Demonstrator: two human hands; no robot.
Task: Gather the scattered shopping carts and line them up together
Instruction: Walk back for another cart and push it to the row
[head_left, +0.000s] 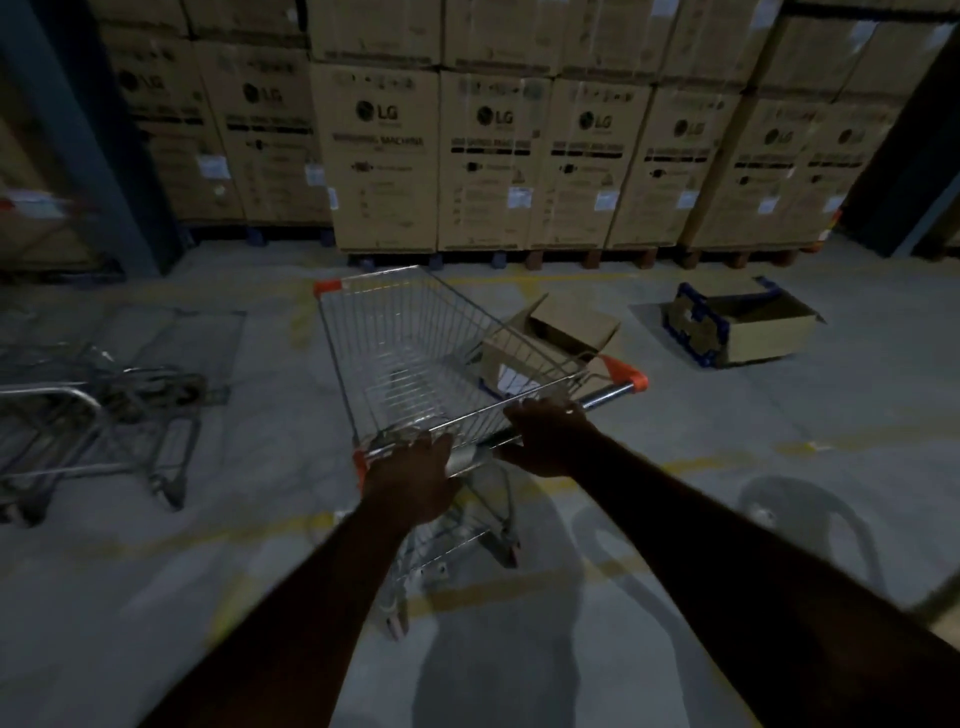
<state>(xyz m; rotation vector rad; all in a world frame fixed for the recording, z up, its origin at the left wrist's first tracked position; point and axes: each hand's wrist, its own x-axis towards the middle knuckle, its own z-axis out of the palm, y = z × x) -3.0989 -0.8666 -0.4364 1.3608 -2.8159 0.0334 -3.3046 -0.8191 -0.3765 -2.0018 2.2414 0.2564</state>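
A person is standing behind a silver wire shopping cart with orange plastic corner caps, which is sitting near the middle of the grey concrete floor. Both hands are wrapping round its chrome handle bar: the left hand is curling over the bar's left end beside an orange cap, and the right hand is gripping it nearer the middle, leaving the right end bare. The cart's long axis is running away from the person toward the stacked brown cardboard cartons along the floor's far edge, its nose leaning slightly left. A cluster of grey metal shopping carts is waiting well apart at the floor's left edge, blurred, so how it is facing is hard to tell. That cluster is lying on the left hand's side, so the cart is probably needing to swing left, with the right hand pushing round and the left acting as pivot. A small open brown cardboard box is sitting just beyond the basket's right side, and a larger blue-trimmed open cardboard box farther right, both away from that turn.
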